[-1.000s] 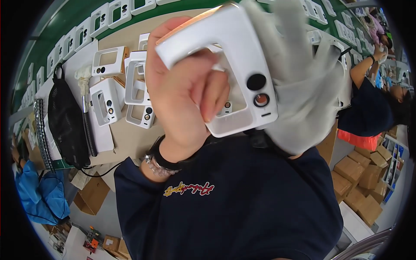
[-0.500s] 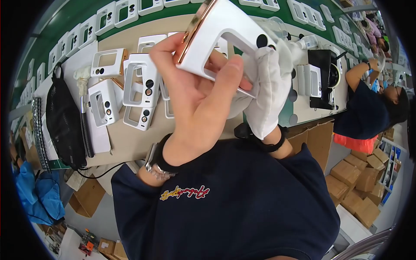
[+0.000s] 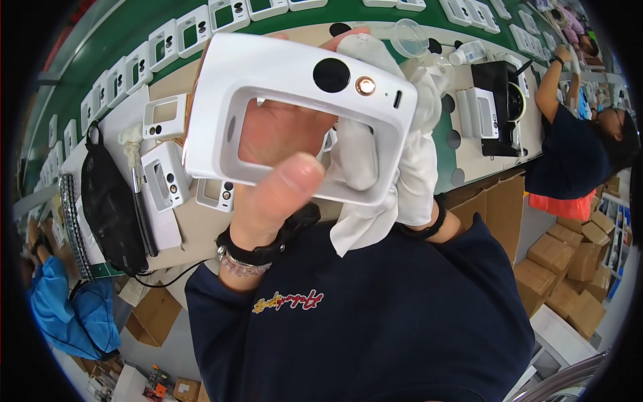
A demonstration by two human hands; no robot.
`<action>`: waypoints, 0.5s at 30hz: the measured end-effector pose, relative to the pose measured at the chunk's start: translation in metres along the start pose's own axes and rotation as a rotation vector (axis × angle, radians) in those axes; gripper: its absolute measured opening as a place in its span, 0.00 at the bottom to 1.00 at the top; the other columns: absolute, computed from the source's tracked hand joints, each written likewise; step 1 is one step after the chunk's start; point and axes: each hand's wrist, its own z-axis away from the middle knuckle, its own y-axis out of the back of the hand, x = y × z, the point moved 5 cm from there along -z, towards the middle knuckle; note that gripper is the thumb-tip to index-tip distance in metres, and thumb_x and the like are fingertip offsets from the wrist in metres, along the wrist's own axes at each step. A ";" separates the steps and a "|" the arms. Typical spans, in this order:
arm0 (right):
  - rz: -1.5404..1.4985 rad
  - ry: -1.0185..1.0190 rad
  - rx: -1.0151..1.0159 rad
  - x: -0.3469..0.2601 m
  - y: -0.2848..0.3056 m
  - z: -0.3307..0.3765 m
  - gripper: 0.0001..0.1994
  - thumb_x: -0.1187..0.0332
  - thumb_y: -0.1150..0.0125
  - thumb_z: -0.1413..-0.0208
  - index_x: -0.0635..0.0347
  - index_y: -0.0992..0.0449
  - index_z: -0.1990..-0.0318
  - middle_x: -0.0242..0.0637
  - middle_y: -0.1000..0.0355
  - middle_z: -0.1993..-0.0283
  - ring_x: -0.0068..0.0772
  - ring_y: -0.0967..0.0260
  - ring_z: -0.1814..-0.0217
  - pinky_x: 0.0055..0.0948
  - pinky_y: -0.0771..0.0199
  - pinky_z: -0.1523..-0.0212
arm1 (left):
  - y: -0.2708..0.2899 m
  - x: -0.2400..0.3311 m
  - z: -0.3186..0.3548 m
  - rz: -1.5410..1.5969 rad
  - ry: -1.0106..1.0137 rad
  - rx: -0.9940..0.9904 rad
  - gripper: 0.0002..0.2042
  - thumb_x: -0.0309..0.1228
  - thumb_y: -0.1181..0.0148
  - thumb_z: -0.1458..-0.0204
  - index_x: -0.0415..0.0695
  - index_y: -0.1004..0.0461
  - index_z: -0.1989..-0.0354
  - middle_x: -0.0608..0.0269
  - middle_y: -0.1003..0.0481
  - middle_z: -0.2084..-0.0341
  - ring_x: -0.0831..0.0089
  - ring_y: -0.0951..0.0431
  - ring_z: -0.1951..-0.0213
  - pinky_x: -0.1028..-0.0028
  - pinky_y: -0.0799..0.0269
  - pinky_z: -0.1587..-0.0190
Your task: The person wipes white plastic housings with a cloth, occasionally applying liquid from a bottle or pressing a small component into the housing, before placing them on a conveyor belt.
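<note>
A white plastic housing (image 3: 288, 60) with a large rectangular opening is held up in front of me. Its outer face is turned my way, showing a black round spot, a copper-ringed button and a small slot. My bare left hand (image 3: 268, 194) grips its lower left, thumb across the lower rim and palm behind the opening. At the right end, my right hand (image 3: 415, 120), in a white glove or cloth, is closed on the same housing. One covered finger shows inside the opening; the other fingers are mostly hidden behind the housing.
Similar housings (image 3: 164, 174) lie on the table at left, beside a black pouch (image 3: 110, 201). A clear cup (image 3: 408, 38), a small bottle (image 3: 467, 53) and a black fixture (image 3: 495, 110) with a housing are at right. A co-worker (image 3: 576, 147) sits farther right. More housings line the green belt.
The housing has turned from a steep tilt to nearly level, its face with the button now toward me. It has come lower and nearer, covering several housings on the table.
</note>
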 end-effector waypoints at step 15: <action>0.935 0.042 0.106 -0.001 0.024 0.019 0.25 0.55 0.52 0.48 0.60 0.43 0.46 0.39 0.35 0.56 0.26 0.35 0.59 0.26 0.32 0.61 | 0.013 0.012 0.004 0.060 0.151 0.115 0.33 0.24 0.45 0.62 0.40 0.51 0.43 0.49 0.39 0.52 0.61 0.40 0.47 0.61 0.43 0.47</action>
